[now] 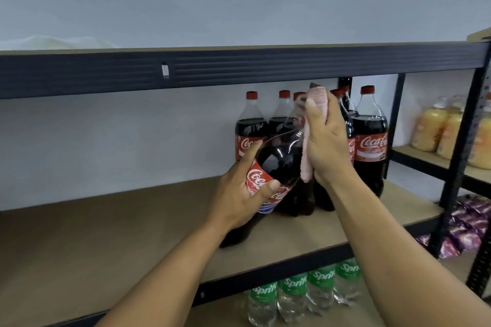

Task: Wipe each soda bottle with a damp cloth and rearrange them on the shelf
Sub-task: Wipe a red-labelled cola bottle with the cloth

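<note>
held bottle: a big cola bottle [281, 159] with a red label, in both hands in front of the row at the middle shelf [106, 233].
its axis: tilted; the long axis runs from lower left to upper right, base down toward the shelf board and neck up toward the row behind. whether the base touches the board cannot be told.
its contents: dark cola fills the body up to the shoulder; the neck is clear.
left grip [239, 194]: fingers and thumb wrapped round the label band, holding the bottle from the left.
right grip [326, 146]: holds a pink cloth [316, 98] against the bottle's upper part; the cloth covers the palm side, peeks out above the fingers and hangs below the heel of the hand.
row behind: more cola bottles [370, 141] stand upright with red caps, close together, filled to the same level with dark cola.
top beam [239, 64]: a dark metal rail just above the caps.
shelf below: green-labelled clear soda bottles [292, 295] in a row, clear liquid inside.
next rack, right: bottles of orange drink [430, 127] on a shelf, and purple packets [467, 220] lower down.
</note>
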Available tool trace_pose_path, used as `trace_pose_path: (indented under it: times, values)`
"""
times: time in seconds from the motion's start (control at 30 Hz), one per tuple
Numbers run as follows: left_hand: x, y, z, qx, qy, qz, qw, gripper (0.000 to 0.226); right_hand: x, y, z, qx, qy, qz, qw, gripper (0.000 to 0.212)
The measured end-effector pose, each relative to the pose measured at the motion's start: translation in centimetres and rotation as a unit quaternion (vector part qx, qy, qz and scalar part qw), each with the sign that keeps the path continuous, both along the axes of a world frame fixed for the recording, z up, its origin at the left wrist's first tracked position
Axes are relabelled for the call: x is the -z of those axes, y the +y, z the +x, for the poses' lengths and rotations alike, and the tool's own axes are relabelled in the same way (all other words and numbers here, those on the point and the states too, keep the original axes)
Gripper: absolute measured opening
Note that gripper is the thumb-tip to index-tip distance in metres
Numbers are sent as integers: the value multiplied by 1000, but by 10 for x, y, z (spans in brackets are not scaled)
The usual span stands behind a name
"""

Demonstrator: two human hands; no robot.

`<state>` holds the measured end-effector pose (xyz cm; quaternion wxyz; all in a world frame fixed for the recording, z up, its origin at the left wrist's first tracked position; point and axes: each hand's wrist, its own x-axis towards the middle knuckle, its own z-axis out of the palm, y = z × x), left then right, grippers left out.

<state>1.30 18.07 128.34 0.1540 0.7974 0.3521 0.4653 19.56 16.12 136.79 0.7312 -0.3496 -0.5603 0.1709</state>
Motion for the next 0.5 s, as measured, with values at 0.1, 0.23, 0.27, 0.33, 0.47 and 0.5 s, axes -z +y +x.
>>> trace_pose_path:
  times: [0.1, 0.23, 0.27, 0.33, 0.47, 0.5]
  values:
    - [1, 1, 0, 10, -1, -4, 1000, 80, -4, 0, 11, -2, -46, 12, 999, 16]
    - [3, -8, 9, -41, 39, 15, 998, 83, -1, 5, 14, 66, -71, 5, 995, 13]
    - [5, -10, 14, -65, 58, 18, 996, 86, 0, 4, 15, 99, -73, -7, 992, 17]
    - [8, -14, 22, -104, 94, 31, 990, 89, 2, 1, 18, 162, -86, -34, 983, 23]
    - [9, -12, 25, -106, 110, 41, 987, 90, 5, -7, 30, 120, -72, -57, 989, 28]
    - [8, -11, 23, -97, 104, 35, 989, 90, 6, -9, 33, 64, -49, -59, 995, 29]
